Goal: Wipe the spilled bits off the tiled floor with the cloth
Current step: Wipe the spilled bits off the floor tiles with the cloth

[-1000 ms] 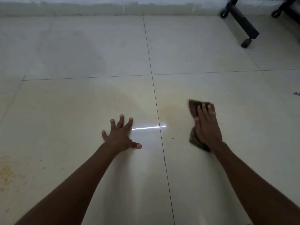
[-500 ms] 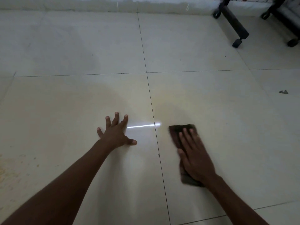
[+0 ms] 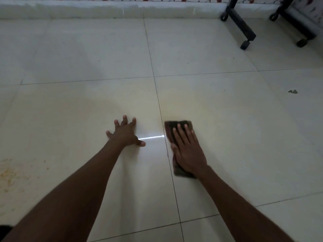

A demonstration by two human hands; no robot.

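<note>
A dark folded cloth [image 3: 170, 129] lies flat on the pale tiled floor [image 3: 227, 137], just right of a grout line. My right hand [image 3: 187, 151] presses on it with straight fingers, covering its middle. My left hand [image 3: 125, 134] rests flat on the tile to the left, fingers spread, holding nothing. Yellowish spilled bits [image 3: 8, 175] are smeared on the floor at the far left. A small dark scrap [image 3: 293, 91] sits on a tile at the right.
Two black legs on castors [image 3: 244, 44] of a stand reach onto the floor at the back right. A white skirting edge [image 3: 104, 10] runs along the wall at the back. A bright streak of light lies between my hands.
My right hand slid the cloth toward me and to the left, then forward again near the grout line. My left hand stayed planted on the tile.
</note>
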